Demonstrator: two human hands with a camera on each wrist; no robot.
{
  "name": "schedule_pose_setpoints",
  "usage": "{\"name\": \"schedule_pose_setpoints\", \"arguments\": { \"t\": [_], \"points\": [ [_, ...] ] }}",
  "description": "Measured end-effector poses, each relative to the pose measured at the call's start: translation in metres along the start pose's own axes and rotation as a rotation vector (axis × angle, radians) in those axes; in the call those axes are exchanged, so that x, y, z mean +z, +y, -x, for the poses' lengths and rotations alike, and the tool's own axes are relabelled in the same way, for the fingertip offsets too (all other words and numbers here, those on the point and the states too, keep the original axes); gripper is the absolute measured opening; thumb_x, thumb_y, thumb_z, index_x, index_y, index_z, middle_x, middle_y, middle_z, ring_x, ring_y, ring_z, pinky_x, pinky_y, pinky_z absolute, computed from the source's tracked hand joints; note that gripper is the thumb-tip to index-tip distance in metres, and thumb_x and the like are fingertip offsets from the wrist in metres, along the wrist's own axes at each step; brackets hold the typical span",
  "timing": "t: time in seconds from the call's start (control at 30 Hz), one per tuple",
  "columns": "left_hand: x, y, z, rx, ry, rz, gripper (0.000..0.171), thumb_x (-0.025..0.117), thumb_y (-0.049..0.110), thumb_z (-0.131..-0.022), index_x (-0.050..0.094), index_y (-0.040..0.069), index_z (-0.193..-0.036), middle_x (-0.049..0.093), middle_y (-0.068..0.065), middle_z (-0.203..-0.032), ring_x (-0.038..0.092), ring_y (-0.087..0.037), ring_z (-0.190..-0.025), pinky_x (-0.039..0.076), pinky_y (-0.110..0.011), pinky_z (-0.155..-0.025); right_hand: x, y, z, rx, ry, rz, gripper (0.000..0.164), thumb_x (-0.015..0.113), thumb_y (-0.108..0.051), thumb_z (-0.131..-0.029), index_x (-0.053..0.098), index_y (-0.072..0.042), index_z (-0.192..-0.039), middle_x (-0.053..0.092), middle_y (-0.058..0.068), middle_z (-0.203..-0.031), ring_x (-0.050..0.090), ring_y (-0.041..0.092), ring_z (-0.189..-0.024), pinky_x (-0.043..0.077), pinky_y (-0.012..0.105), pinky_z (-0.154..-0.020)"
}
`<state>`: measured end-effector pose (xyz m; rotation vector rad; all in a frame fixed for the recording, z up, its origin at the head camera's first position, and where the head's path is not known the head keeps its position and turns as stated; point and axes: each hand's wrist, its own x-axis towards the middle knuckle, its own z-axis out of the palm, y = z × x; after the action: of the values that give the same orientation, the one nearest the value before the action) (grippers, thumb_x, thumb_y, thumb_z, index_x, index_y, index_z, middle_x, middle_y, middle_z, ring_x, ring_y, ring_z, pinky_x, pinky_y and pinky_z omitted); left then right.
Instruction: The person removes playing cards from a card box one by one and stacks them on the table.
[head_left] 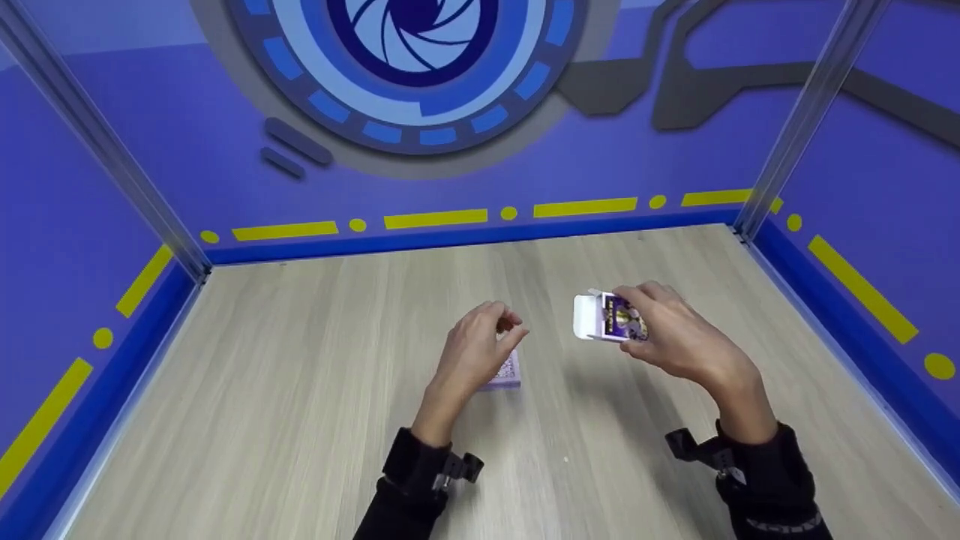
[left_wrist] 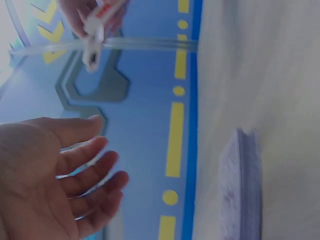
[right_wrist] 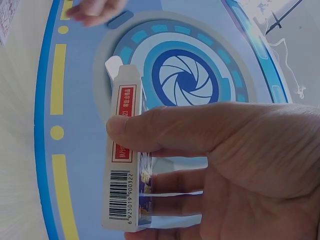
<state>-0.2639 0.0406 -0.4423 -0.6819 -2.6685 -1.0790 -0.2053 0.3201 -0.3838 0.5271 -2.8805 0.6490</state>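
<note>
In my right hand [head_left: 686, 337] is a small card box [head_left: 622, 316], gripped by its long edges above the table, its white end flap standing open toward the left. The right wrist view shows the thumb on the box's narrow side, with a barcode and red print. My left hand [head_left: 480, 341] hovers empty, fingers loosely bent and apart in the left wrist view. Below and partly behind it, a deck of cards [head_left: 508, 371] with a pale purple patterned back lies on the table; the left wrist view shows its stacked edge [left_wrist: 250, 185].
The wood-grain table [head_left: 300, 390] is bounded by blue-purple printed walls [head_left: 450, 187] at the back and both sides. Metal posts [head_left: 795, 112] stand at the back corners. Black wrist bands with small cameras [head_left: 457, 466] sit on both wrists.
</note>
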Motion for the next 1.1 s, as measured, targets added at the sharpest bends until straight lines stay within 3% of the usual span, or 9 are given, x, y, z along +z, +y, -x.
{"name": "schedule_pose_setpoints", "arguments": {
  "t": [0.1,0.2,0.3,0.63,0.77,1.1],
  "points": [
    [-0.001,0.017,0.003,0.04,0.087,0.124,0.018,0.072,0.028,-0.099,0.067,0.012,-0.092,0.06,0.004,-0.083,0.058,-0.013,-0.077,0.049,-0.028,-0.069,0.002,-0.002,-0.001,-0.008,0.01,0.01,0.066,0.083,-0.005,-0.084,0.054,0.003,-0.142,0.058,0.023,-0.125,0.056,0.033,-0.105,0.051,0.049,-0.087],
    [0.0,0.03,0.006,0.092,0.129,0.218,0.013,0.07,0.021,-0.1,0.067,0.01,-0.093,0.06,0.004,-0.081,0.055,-0.01,-0.074,0.048,-0.025,-0.066,0.005,-0.006,-0.003,-0.024,0.022,0.022,0.066,0.084,-0.006,-0.084,0.054,0.002,-0.142,0.058,0.023,-0.126,0.056,0.033,-0.106,0.052,0.05,-0.088],
    [0.004,0.038,0.007,0.128,0.132,0.274,0.003,0.067,0.01,-0.1,0.068,0.008,-0.101,0.063,0.002,-0.088,0.057,-0.008,-0.079,0.051,-0.023,-0.068,0.008,-0.009,-0.004,-0.047,0.039,0.028,0.067,0.086,-0.007,-0.083,0.055,0.001,-0.142,0.058,0.022,-0.126,0.056,0.033,-0.107,0.053,0.05,-0.088],
    [0.023,0.051,0.01,0.222,0.149,0.434,0.011,0.066,0.0,-0.097,0.064,0.002,-0.107,0.066,-0.007,-0.097,0.062,-0.011,-0.084,0.055,-0.025,-0.072,0.011,-0.022,-0.001,-0.119,0.089,0.058,0.068,0.089,-0.007,-0.079,0.057,-0.002,-0.139,0.058,0.018,-0.124,0.055,0.032,-0.11,0.053,0.048,-0.087],
    [0.028,0.049,0.009,0.183,0.14,0.467,0.013,0.067,-0.001,-0.097,0.061,0.001,-0.109,0.066,-0.01,-0.099,0.062,-0.012,-0.086,0.055,-0.024,-0.074,0.014,-0.027,-0.002,-0.153,0.089,0.069,0.069,0.091,-0.008,-0.077,0.058,-0.002,-0.137,0.059,0.018,-0.123,0.056,0.031,-0.109,0.054,0.046,-0.087],
    [0.031,0.042,0.007,0.031,0.041,0.529,0.021,0.072,0.002,-0.094,0.06,0.001,-0.112,0.063,-0.005,-0.098,0.06,-0.013,-0.088,0.053,-0.024,-0.077,0.019,-0.033,-0.003,-0.202,0.079,0.105,0.069,0.093,-0.007,-0.074,0.059,0.0,-0.134,0.059,0.017,-0.121,0.057,0.031,-0.109,0.055,0.046,-0.088]
  ]
}}
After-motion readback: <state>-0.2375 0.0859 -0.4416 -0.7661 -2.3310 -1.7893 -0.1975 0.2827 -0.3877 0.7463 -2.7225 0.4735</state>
